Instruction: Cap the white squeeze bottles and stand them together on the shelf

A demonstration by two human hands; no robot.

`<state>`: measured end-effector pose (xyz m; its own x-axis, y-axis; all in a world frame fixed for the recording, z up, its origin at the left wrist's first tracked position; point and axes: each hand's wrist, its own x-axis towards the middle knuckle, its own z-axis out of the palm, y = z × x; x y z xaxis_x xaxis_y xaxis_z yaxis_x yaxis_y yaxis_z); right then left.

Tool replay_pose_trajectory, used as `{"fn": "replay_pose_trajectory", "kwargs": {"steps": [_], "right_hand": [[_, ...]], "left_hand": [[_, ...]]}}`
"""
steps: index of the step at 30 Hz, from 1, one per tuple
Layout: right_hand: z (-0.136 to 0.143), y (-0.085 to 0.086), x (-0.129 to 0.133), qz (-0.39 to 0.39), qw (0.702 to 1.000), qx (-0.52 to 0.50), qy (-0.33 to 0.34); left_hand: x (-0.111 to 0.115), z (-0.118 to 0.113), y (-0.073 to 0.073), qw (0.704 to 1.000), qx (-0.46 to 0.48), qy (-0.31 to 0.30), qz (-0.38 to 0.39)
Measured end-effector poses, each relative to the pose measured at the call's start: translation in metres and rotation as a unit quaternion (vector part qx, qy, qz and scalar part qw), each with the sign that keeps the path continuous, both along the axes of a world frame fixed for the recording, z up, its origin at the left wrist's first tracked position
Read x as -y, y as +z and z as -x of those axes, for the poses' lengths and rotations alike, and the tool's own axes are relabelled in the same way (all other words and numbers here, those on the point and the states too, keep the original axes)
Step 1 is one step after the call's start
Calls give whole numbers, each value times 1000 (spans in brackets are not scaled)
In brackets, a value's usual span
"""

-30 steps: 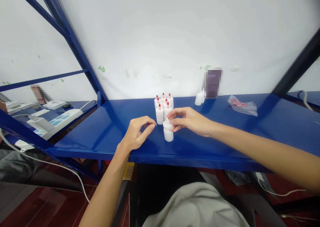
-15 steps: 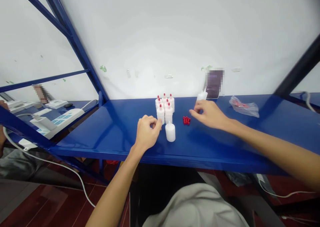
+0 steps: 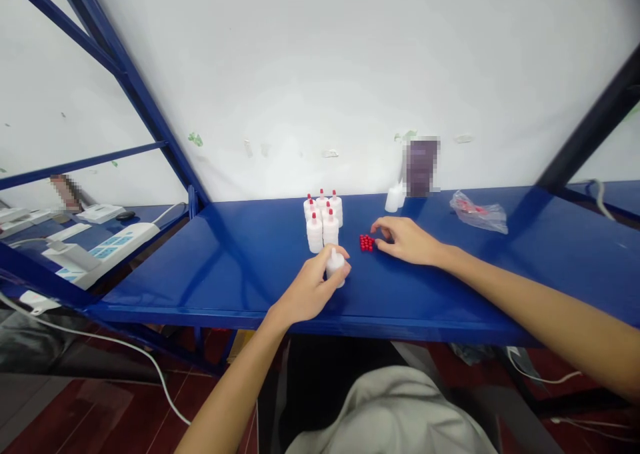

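My left hand (image 3: 314, 286) is wrapped round an uncapped white bottle (image 3: 335, 262) that stands upright near the table's front edge. Just behind it, several white bottles with red tips (image 3: 315, 233) stand in a tight group. To their right lies a small cluster of red caps (image 3: 367, 243). My right hand (image 3: 404, 241) rests at the right side of the caps, thumb and forefinger apart, with nothing visible between them. Farther back, white bottles (image 3: 393, 199) without red tips stand near the wall.
A clear plastic bag (image 3: 479, 213) with red pieces lies at the right of the blue table (image 3: 240, 254). A blurred dark object (image 3: 421, 167) leans on the wall. Blue frame posts rise at both sides, and a power strip (image 3: 110, 254) with cables is at the left.
My left hand has moved right and closed round the front bottle. My right hand has come left and nearer, from the back bottles to the red caps. The view has shifted slightly.
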<state>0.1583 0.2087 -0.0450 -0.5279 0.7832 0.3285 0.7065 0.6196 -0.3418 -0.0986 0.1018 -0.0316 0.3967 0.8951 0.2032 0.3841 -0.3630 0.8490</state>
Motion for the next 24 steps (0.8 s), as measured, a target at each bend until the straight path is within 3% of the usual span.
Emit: {"fn": "replay_pose_trajectory", "kwargs": {"steps": [5,10,13,16,20,24], "right_hand": [[0,-4,-4,2,1000,11,7],[0,-2,-2,11,1000,-15,-1],[8,7,13,-12,996,-93,1],[29,19,41,-13,975,-206,86],[63,32,72,64,930,-281,230],[80,32,77,118,910,-316,240]], "left_hand": [[3,-6,-5,996,62,-23,66],[-2,-12,-7,988,152,9,19],[-3,-16,-8,985,166,31,23],[-4,-18,-11,987,154,49,24],[-4,-18,-14,986,160,46,-5],[-4,-17,-13,983,182,30,-1]]}}
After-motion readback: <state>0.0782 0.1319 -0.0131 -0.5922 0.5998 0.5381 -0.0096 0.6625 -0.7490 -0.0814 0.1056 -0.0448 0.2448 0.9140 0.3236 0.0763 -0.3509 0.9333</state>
